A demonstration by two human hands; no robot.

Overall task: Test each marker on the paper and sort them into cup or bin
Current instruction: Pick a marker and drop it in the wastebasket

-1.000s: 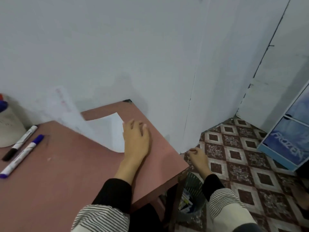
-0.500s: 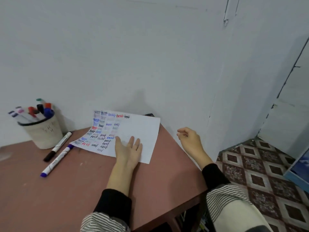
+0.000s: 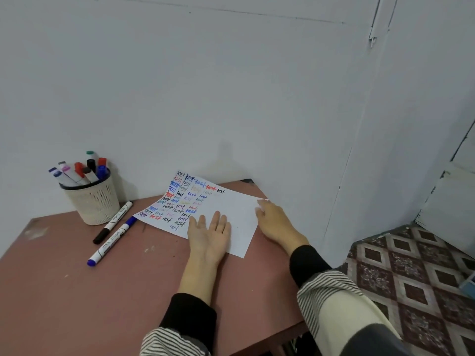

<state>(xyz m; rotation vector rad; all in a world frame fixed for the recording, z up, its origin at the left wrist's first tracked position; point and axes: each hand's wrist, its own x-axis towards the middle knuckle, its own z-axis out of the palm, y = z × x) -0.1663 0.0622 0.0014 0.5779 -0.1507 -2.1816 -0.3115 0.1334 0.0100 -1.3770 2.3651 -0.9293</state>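
On the reddish table point(image 3: 77, 299), her flat left hand point(image 3: 208, 235) is pinning the scribbled white paper point(image 3: 231, 214); the empty right hand point(image 3: 272, 219) is touching its edge. Next, probably, she is picking up the blue-capped marker point(image 3: 111, 240).

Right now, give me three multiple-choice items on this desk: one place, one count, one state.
1. Where is the cup? A left of the paper B on the paper C on the floor
2. Markers lying loose on the table? A one B two C four
3. The left hand? A flat on the paper B holding a marker C in the cup

A: the cup stands left of the sheet.
B: a black marker and a blue marker lie there.
A: fingers straight, palm down on the sheet.
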